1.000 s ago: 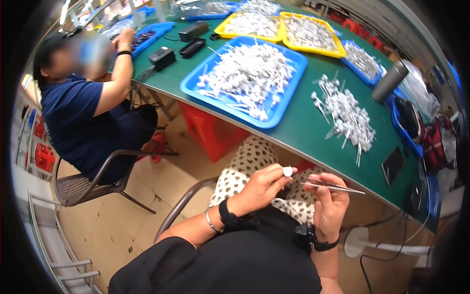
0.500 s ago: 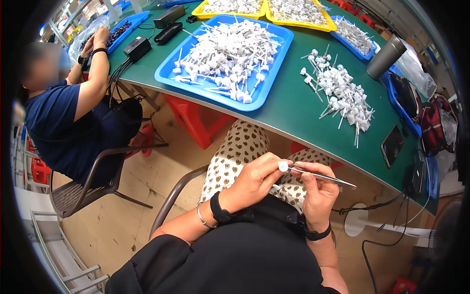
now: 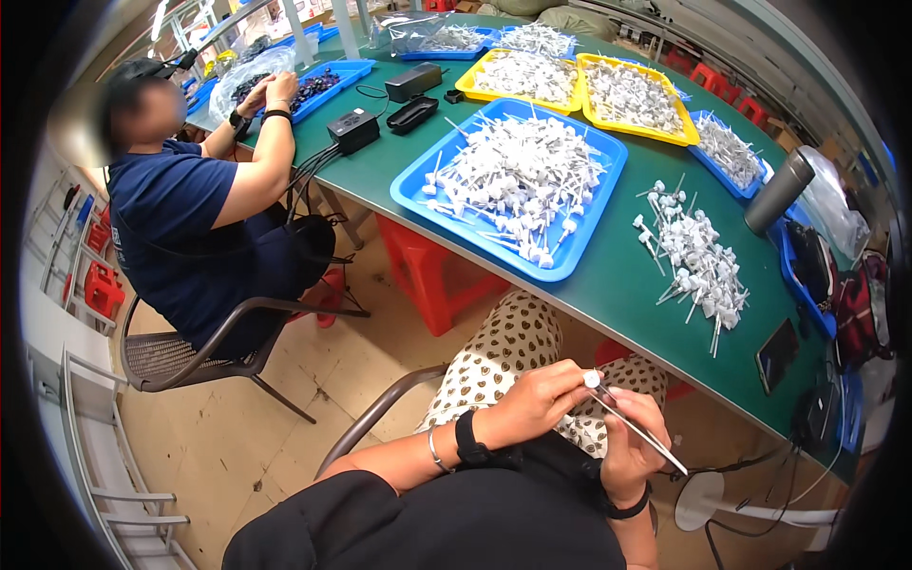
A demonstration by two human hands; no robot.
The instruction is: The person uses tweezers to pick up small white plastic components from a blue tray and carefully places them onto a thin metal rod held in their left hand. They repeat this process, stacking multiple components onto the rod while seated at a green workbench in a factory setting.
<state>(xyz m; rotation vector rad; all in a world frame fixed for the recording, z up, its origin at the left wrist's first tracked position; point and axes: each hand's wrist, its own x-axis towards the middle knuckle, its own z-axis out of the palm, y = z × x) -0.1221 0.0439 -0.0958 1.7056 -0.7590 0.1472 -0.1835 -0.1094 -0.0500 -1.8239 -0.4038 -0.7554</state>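
Note:
Over my lap, my left hand [image 3: 537, 404] pinches a small white round cap [image 3: 592, 378] between thumb and fingertips. My right hand [image 3: 629, 439] grips thin metal tweezers [image 3: 646, 437], whose upper end meets the cap while the other end points down to the right. Both hands are close together, below the edge of the green table [image 3: 617, 275]. A loose pile of white stemmed parts [image 3: 698, 256] lies on the table ahead of my hands. A blue tray [image 3: 423, 180] heaped with the same white parts sits to its left.
Two yellow trays [image 3: 584, 59] and more blue trays hold parts farther back. A grey cylinder flask [image 3: 779, 190] stands at the right, a dark phone [image 3: 777, 353] near the table edge. A person in a dark blue shirt [image 3: 180, 228] sits at the left, hands on the table. A red stool [image 3: 432, 275] stands under the table.
My view has tilted, so the table and trays sit lower in the picture. My hands stay together over my lap, and the tweezers now slope down to the right.

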